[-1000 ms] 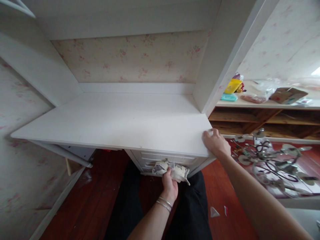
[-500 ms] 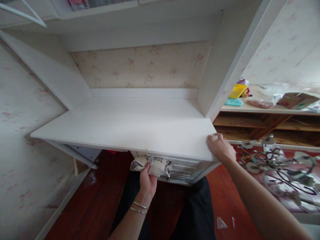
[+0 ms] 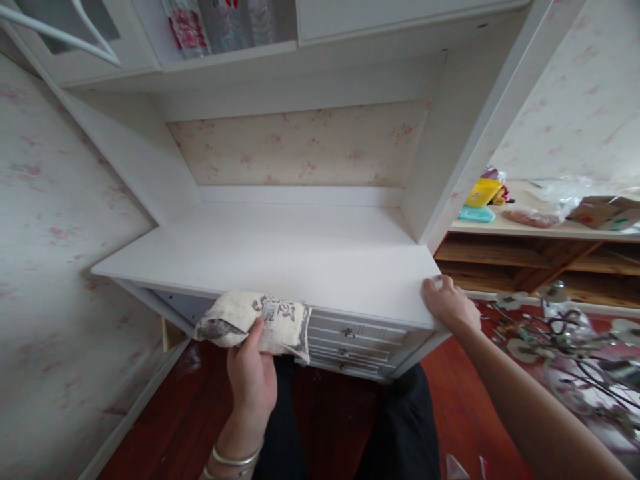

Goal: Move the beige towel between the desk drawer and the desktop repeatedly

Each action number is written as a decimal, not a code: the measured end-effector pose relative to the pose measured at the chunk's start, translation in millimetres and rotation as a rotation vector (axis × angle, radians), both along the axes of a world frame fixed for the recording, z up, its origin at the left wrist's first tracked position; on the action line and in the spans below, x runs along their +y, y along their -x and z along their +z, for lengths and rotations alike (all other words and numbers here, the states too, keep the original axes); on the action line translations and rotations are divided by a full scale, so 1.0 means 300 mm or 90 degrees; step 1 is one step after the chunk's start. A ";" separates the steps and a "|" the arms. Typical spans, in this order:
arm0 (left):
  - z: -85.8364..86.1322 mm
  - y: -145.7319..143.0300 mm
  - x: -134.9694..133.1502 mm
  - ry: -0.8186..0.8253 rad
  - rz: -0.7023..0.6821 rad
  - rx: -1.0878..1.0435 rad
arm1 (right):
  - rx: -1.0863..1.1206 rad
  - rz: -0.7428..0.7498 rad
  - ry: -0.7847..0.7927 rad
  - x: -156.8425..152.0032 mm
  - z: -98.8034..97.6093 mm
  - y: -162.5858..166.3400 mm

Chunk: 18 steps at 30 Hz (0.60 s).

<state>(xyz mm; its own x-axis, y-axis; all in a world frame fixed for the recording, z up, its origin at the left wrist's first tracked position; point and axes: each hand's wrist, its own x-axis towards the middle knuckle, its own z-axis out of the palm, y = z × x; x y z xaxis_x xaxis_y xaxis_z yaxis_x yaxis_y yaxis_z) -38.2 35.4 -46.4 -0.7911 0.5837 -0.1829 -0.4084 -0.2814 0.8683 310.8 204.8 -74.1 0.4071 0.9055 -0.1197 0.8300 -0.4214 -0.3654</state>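
My left hand (image 3: 251, 373) is closed on a folded cream cloth (image 3: 287, 317) with a dark print and a small pale label. The thumb presses on its near side, and the fingers beneath are hidden. The cloth is up at the front edge of a white desk (image 3: 300, 247), left of the drawers (image 3: 350, 333). At the desk's right front corner, my right hand (image 3: 450, 303) is curled over the edge and grips it. Its fingertips are partly hidden.
Overhead, a white cabinet (image 3: 230, 63) holds several clear bottles (image 3: 227, 27). To the right, a wooden shelf unit (image 3: 490, 252) carries a yellow container (image 3: 483, 192) and a cardboard box (image 3: 603, 212). A metal chandelier (image 3: 565, 327) lies on the right. Plastic scraps (image 3: 456, 467) are on the red floor.
My left hand has brought the cloth up and to the left, from before the drawers to the desk's front edge. My right hand keeps its grip on the corner. The view has tilted upward.
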 end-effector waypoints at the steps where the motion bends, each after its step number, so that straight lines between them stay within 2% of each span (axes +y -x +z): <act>1: 0.013 0.022 0.006 0.006 0.049 0.090 | -0.002 0.000 -0.002 0.000 -0.003 -0.001; 3: 0.034 0.066 0.039 0.056 0.120 0.307 | -0.005 0.003 -0.002 0.000 -0.007 -0.002; 5: 0.051 0.107 0.103 0.130 0.115 0.554 | -0.007 0.007 -0.001 0.000 -0.010 -0.004; 8: 0.059 0.139 0.246 0.172 -0.029 0.898 | -0.009 0.005 0.002 0.000 -0.009 -0.005; 10: 0.040 0.137 0.352 0.183 -0.177 1.068 | -0.008 0.001 0.005 0.000 -0.004 -0.005; 13: -0.025 0.117 0.484 0.218 -0.334 1.188 | -0.005 0.000 0.008 0.001 0.003 -0.002; 16: -0.089 0.109 0.569 0.256 -0.352 1.222 | 0.001 0.003 0.007 0.006 0.004 -0.002; 18: -0.110 0.117 0.607 0.244 -0.355 1.239 | 0.004 0.004 0.004 0.011 -0.001 -0.004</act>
